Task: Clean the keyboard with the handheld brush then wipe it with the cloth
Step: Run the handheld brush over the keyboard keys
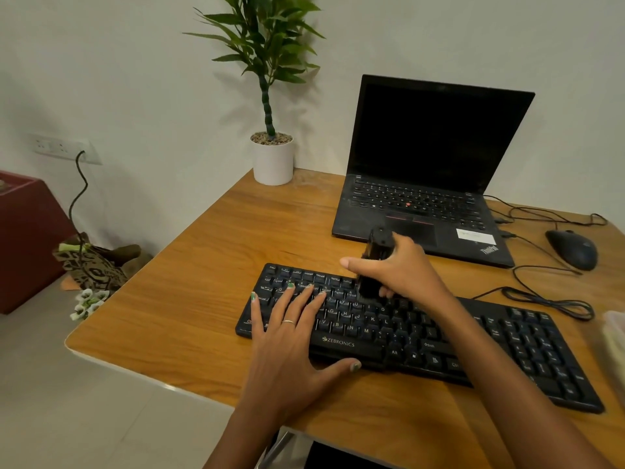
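A black keyboard [507,346] lies slanted across the wooden desk [189,306]. My left hand [291,346] rests flat on its left end, fingers spread over the keys and thumb along the front edge. My right hand [402,269] grips a black handheld brush [373,265] held upright, its lower end down on the upper key rows near the middle of the keyboard. A pale, cloth-like thing [615,343] shows at the right edge, cut off by the frame.
An open black laptop [433,170] stands behind the keyboard. A black mouse [571,248] and loose cables [548,299] lie at the right. A potted plant in a white pot [273,160] stands at the desk's back corner. The desk's left edge drops to the floor.
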Tool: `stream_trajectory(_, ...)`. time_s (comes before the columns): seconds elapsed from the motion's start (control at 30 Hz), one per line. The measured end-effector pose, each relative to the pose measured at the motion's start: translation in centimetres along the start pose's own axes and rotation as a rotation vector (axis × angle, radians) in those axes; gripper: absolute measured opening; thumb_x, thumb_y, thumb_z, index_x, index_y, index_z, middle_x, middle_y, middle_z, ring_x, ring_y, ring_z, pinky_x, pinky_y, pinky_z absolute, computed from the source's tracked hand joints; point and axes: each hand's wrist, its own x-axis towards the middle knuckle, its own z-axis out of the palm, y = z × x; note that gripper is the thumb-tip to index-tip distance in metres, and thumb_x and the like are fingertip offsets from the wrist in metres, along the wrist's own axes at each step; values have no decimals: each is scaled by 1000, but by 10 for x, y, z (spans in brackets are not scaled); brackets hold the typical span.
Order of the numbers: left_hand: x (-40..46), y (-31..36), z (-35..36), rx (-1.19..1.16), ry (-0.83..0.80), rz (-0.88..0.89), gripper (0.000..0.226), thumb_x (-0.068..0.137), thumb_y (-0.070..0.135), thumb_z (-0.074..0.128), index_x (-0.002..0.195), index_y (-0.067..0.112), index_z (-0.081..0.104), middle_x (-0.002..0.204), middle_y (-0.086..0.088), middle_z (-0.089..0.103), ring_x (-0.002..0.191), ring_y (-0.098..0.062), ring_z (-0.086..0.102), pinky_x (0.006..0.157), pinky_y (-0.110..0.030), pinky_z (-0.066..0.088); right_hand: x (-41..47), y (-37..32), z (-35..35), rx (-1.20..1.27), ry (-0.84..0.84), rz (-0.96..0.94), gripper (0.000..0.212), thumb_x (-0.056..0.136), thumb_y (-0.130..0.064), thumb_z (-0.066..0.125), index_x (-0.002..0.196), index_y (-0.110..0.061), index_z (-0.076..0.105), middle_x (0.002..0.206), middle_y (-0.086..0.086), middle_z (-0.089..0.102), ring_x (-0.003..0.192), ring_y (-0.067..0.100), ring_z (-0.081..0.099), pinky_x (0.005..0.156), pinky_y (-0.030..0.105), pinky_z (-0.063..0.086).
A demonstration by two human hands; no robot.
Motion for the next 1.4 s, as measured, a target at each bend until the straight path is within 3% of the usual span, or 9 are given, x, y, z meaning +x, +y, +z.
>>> stream_trajectory(0.07, 0, 0, 0, 4, -1, -1, 97, 75, 91, 29, 143, 24, 43, 147, 4, 44, 139, -19, 32, 115, -47, -5, 4, -5, -3, 11, -109, 25, 49, 65, -52, 78, 90, -16, 56, 73, 3, 70, 48, 16, 63, 49, 26, 53)
stream_trajectory(0.2, 0, 0, 0, -6, -14, -5, 96, 74, 91, 30, 143, 24, 43, 147, 4, 44, 139, -20, 33, 115, -45, -6, 11, 0, 7, -48, 150, -85, 40, 66, -50, 79, 81, -25, 51, 76, -5, 64, 62, 12, 64, 55, 26, 56)
stream_trajectory(0.37, 0, 0, 0, -12, -22, -8, 95, 75, 91, 29, 141, 24, 45, 144, 4, 47, 136, -20, 37, 114, -45, -1, 16, -7, 0, -32, -99, 19, 50, 65, -51, 80, 95, -22, 53, 76, 0, 68, 50, 16, 65, 49, 25, 54)
stream_trajectory(0.47, 0, 0, -1, -18, -23, -9, 97, 74, 91, 30, 142, 24, 43, 146, 5, 44, 139, -19, 33, 116, -42, -10, 19, -2, 9, -75, 106, -71, 43, 65, -51, 79, 88, -26, 52, 77, -7, 63, 61, 17, 66, 58, 32, 58)
stream_trajectory(0.63, 0, 0, -1, -33, -20, -7, 99, 72, 92, 31, 144, 25, 42, 148, 6, 41, 141, -18, 29, 115, -40, -16, 20, -4, 3, -18, -31, -11, 43, 66, -51, 79, 85, -24, 51, 73, -2, 68, 50, 16, 66, 52, 27, 57)
stream_trajectory(0.73, 0, 0, -1, -33, -22, -8, 100, 72, 93, 30, 145, 26, 40, 149, 7, 40, 142, -18, 27, 115, -40, -17, 20, 0, 9, -40, 127, -82, 40, 66, -51, 79, 81, -28, 50, 74, -7, 64, 59, 13, 66, 61, 34, 59)
stream_trajectory(0.87, 0, 1, -1, -40, -28, -4, 99, 73, 93, 30, 143, 24, 43, 147, 5, 43, 140, -19, 32, 116, -41, -11, 20, -3, 4, -24, -54, 34, 48, 66, -52, 79, 92, -21, 52, 71, 0, 68, 53, 18, 67, 56, 30, 58)
stream_trajectory(1.0, -1, 0, -1, -35, -28, -4, 100, 72, 93, 31, 144, 24, 42, 148, 6, 42, 141, -19, 30, 116, -41, -14, 22, 1, 11, -79, 157, -58, 40, 67, -51, 78, 84, -27, 51, 77, -9, 62, 71, 17, 67, 66, 34, 58)
stream_trajectory(1.4, 0, -1, -1, -26, -11, -1, 100, 72, 93, 31, 143, 24, 43, 148, 6, 43, 140, -19, 31, 116, -44, -7, 10, -6, 0, -19, -101, 30, 44, 70, -46, 78, 95, -20, 53, 73, 1, 69, 46, 14, 62, 46, 23, 51)
